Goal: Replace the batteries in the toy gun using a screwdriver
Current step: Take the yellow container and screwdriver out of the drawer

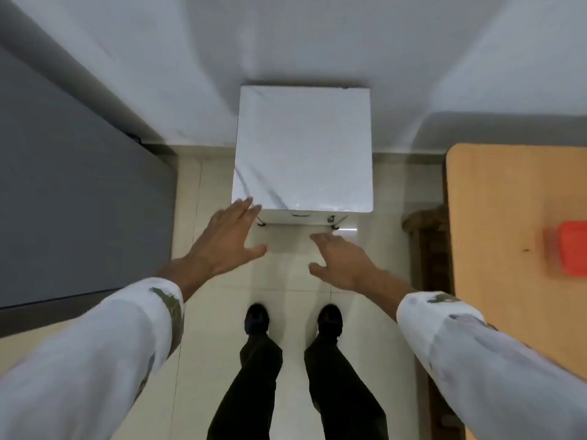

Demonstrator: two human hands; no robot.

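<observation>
I stand over a small white marble-topped table [305, 147] set against a white wall. My left hand [227, 239] is stretched out flat, fingers apart, its fingertips at the table's near left corner. My right hand [341, 262] is also spread and holds nothing, hovering just in front of the table's near edge, lower than the top. No toy gun, screwdriver or batteries show in this view. The tabletop carries nothing.
A wooden table [508, 249] stands at the right with a blurred red-orange object [571, 246] on it. A dark wooden chair [428, 236] sits between the two tables. A grey panel [73, 192] fills the left. My feet stand on pale floor tiles [292, 281].
</observation>
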